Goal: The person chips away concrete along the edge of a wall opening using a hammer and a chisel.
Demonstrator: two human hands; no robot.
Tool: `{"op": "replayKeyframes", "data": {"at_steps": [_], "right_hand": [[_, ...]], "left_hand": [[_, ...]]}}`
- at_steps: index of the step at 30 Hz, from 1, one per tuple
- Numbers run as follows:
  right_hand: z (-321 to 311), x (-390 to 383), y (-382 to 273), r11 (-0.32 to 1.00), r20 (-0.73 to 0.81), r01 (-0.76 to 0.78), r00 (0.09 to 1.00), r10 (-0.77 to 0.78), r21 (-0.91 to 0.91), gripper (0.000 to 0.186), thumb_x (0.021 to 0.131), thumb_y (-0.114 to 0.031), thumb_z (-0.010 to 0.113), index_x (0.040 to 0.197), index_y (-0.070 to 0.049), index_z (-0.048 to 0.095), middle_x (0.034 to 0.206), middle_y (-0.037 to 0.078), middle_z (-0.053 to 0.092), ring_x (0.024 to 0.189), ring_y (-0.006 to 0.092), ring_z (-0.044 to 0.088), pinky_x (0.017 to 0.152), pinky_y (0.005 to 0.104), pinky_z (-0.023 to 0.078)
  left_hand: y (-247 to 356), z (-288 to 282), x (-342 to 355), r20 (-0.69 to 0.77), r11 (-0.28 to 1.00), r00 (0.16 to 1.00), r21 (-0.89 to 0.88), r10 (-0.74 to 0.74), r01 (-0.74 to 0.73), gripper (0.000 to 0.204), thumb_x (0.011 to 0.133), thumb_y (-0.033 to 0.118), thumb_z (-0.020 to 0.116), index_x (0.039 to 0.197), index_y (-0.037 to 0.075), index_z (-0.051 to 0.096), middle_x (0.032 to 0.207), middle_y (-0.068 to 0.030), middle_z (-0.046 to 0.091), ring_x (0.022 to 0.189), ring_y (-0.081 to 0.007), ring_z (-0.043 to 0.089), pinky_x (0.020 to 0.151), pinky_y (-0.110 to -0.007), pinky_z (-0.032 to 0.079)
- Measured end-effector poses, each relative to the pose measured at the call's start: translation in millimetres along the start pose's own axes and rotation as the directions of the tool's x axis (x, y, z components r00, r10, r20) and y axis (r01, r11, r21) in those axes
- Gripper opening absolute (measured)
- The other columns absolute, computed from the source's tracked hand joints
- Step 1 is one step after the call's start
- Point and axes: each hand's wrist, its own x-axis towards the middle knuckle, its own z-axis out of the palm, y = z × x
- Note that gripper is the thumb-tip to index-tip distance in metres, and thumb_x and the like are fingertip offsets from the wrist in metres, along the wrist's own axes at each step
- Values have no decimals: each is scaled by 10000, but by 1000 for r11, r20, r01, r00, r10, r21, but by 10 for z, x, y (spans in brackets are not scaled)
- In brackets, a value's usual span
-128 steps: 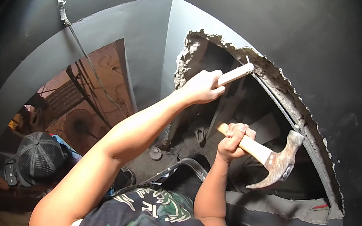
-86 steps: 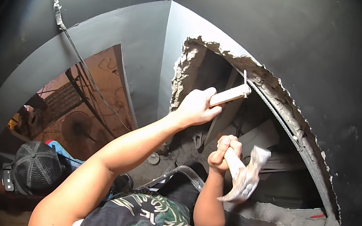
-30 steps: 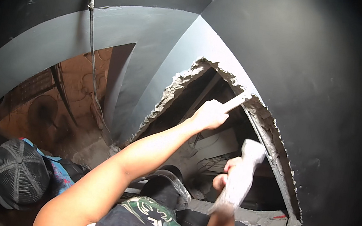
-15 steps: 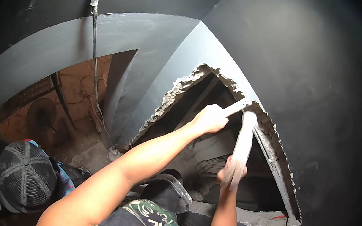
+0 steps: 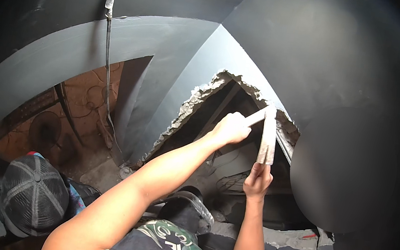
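Note:
In my right hand (image 5: pixel 257 183) is a pale, dusty claw hammer (image 5: pixel 268 140); its split claw end is nearest my fingers and most of the handle is hidden. The hammer's far end meets the tip of a pale, narrow bar-like tool (image 5: pixel 256 117), perhaps a chisel, which my left hand (image 5: pixel 232 127) grips in a closed fist. Both tools are at the upper right edge of a rough, broken opening (image 5: pixel 199 96) in a grey panel (image 5: pixel 220 51). Whether the bar's tip touches the broken edge cannot be made out.
A person in a dark mesh cap (image 5: pixel 34 194) is close by at the lower left. A taped cable (image 5: pixel 108 61) hangs on the left, before a second opening. Dark curved panels (image 5: pixel 313 49) rise beyond. A blurred, dark rounded shape (image 5: pixel 342 170) covers the right side of the opening.
My right hand has swung the hammer up and slightly left against the bar's tip. My left hand stays nearly in place. A dark rounded shape has come in at the right.

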Motion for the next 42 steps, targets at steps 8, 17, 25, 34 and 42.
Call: {"op": "replayKeyframes", "data": {"at_steps": [8,17,25,34,42], "right_hand": [[-32,-164,-575,910,-251,412,887,-389,47,546,1034,-416,509,645,-107,283,611,30,304,545,182,364,493,323,267],[184,44,-211,1000,-24,2,1000,-2,9,329,1033,-311,527,888,-17,545,700,242,599,651,487,622,551,493,486],[-46,-407,-81,971,81,-110,992,95,211,276,908,-227,705,1019,-4,586,811,144,645,630,291,684,557,350,547],[73,69,-340,974,46,-223,973,224,-29,327,1032,-305,551,876,-18,545,635,229,580,638,476,613,545,500,461],[-117,-454,-496,952,-115,255,965,-238,169,510,992,-514,540,884,-15,529,692,140,536,541,354,578,503,416,490]], "left_hand": [[-164,-39,-69,-84,936,971,296,224,-190,266,899,265,625,868,27,739,771,-226,676,731,-375,703,717,-473,583],[48,-117,2,120,995,988,-13,-102,104,307,871,270,606,1099,86,699,975,-248,706,956,-408,696,880,-480,559],[-191,-37,112,49,977,977,18,210,-211,335,880,265,652,851,-65,704,711,-227,681,699,-376,702,682,-449,570],[-227,-167,51,268,972,961,-195,-72,127,377,841,306,697,877,-68,726,794,-286,686,737,-374,710,694,-435,545],[-248,251,-146,348,922,913,-380,214,-72,352,823,292,751,679,2,614,555,-87,542,518,-156,487,526,-365,419]]}}
